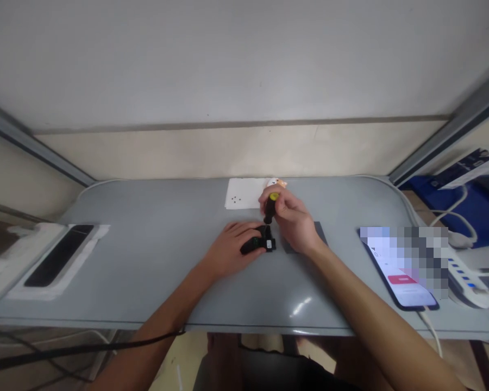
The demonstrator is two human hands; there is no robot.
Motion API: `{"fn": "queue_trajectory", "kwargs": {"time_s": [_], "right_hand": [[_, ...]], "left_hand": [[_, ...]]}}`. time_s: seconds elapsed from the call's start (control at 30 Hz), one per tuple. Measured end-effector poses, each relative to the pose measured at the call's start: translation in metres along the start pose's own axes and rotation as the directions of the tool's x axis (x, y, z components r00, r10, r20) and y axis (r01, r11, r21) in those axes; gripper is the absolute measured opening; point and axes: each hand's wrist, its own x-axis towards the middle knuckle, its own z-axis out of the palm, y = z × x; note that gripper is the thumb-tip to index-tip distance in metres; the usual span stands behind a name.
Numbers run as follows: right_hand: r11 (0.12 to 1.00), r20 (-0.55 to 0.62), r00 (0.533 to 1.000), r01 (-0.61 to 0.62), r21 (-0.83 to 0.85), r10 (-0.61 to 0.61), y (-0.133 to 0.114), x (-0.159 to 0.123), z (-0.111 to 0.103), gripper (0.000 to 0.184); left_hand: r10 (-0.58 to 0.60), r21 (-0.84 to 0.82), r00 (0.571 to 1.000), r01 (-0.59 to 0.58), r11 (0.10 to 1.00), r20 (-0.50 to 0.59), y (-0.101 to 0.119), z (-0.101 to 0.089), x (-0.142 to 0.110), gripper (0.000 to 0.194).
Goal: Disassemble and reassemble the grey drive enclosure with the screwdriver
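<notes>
My left hand (pixel 235 245) is closed around a small black device (pixel 263 243), steadying it on the grey table. The device has a white label and some green showing; its exact kind I cannot make out. In my right hand (pixel 293 217) is a short screwdriver (pixel 271 208) with a black handle and a yellow end. It stands roughly upright, tip down over the far edge of the device; the tip's contact is too small to tell. Behind the hands lies a white paper (pixel 244 194) with several tiny dark screw-like bits on it.
A dark flat square (pixel 321 232) lies partly under my right wrist. At right, a lit phone (pixel 403 279) with a cable lies beside a white power strip (pixel 478 282). A black phone-like slab (pixel 61 255) is at left. Behind the table rises a wall (pixel 212 152).
</notes>
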Motion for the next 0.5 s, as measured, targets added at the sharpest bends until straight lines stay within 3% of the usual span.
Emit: {"fn": "queue_trajectory", "kwargs": {"time_s": [0.1, 0.27, 0.37, 0.5], "right_hand": [[0.993, -0.014, 1.0, -0.026, 0.119, 0.028, 0.0, 0.004, -0.002, 0.025], [0.955, -0.143, 0.989, 0.001, 0.295, 0.044, 0.01, 0.009, 0.001, 0.026], [0.959, -0.138, 0.988, -0.025, 0.284, 0.067, 0.01, 0.009, -0.003, 0.028], [0.979, -0.049, 0.997, -0.056, 0.198, 0.067, 0.003, 0.009, -0.012, 0.022]], "left_hand": [[0.014, 0.006, 1.0, -0.014, 1.0, -0.015, -0.001, 0.001, 0.0, 0.019], [0.036, 0.021, 0.999, -0.036, 0.999, -0.027, -0.007, 0.004, -0.001, 0.021], [0.049, 0.033, 0.999, -0.048, 0.998, -0.023, -0.007, 0.004, -0.001, 0.022], [0.052, 0.023, 0.998, -0.051, 0.998, -0.032, -0.005, 0.003, 0.0, 0.02]]}}
